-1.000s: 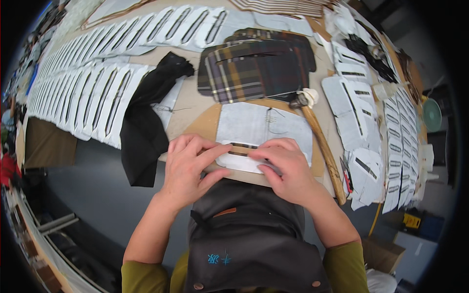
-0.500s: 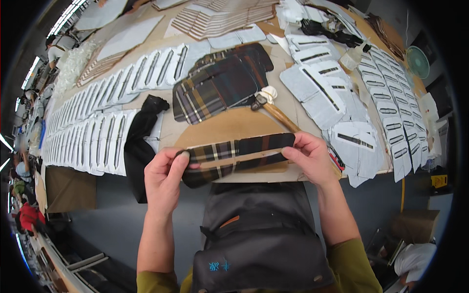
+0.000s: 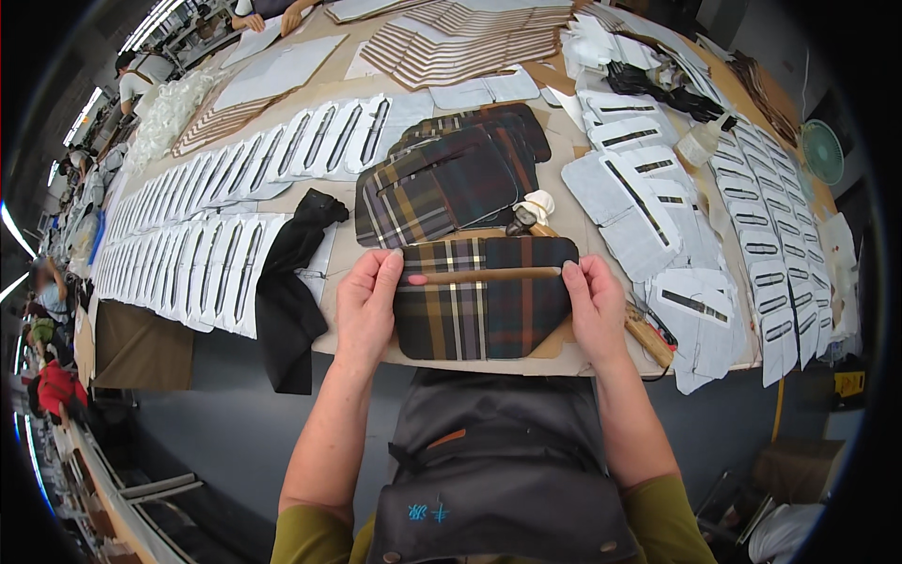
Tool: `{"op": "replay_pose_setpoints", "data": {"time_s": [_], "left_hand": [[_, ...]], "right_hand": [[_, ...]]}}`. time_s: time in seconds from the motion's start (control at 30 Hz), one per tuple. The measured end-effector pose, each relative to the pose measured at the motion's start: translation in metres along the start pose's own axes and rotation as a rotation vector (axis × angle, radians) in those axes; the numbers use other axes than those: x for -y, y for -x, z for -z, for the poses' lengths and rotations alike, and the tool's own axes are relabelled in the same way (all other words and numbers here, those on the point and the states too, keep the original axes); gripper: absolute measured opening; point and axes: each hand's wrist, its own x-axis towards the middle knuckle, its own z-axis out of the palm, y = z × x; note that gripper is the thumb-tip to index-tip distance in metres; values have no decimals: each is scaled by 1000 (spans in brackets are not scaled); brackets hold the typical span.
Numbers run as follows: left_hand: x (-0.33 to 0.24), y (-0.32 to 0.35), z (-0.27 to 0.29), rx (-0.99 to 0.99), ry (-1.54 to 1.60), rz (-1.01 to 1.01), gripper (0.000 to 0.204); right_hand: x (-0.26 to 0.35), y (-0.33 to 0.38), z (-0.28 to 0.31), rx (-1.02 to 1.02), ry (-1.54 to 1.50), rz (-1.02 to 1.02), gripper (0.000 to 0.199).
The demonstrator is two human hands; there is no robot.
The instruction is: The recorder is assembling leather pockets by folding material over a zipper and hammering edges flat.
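A plaid fabric panel with a long narrow slot near its top is stretched between my two hands, facing me. My left hand pinches its left edge, with a pinkish fingertip showing through the slot's left end. The right edge is pinched between thumb and fingers of my right hand. Behind the panel lies a hammer, mostly hidden; its wooden handle end shows beside my right hand. Near the hammer head is a white wrapped lump. Further back, a stack of similar plaid panels rests on the table.
Rows of white slotted pieces cover the left; more slotted pieces lie right. Black cloth hangs over the front edge. A squeeze bottle stands back right. Another person's hands handle sheets at the far side.
The panel has tilted from nearly edge-on to facing me, so its plaid face and slot now show. Both hands have shifted with it, and the view has moved slightly.
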Motion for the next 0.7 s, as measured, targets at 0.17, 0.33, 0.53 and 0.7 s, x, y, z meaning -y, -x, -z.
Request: {"op": "replay_pose_setpoints", "data": {"time_s": [0.17,0.33,0.53,0.7], "left_hand": [[0,-19,-2,-14,-45,-68,21],[-13,-74,7,-145,-104,-123,23],[32,-136,52,-445,-556,-330,45],[13,-90,-5,-176,-305,-403,47]], "right_hand": [[-11,-2,-1,-24,39,40,17],[-8,5,-2,53,-278,-68,24],[-3,7,-6,130,-175,-68,33],[-7,8,-1,101,-50,-80,22]]}}
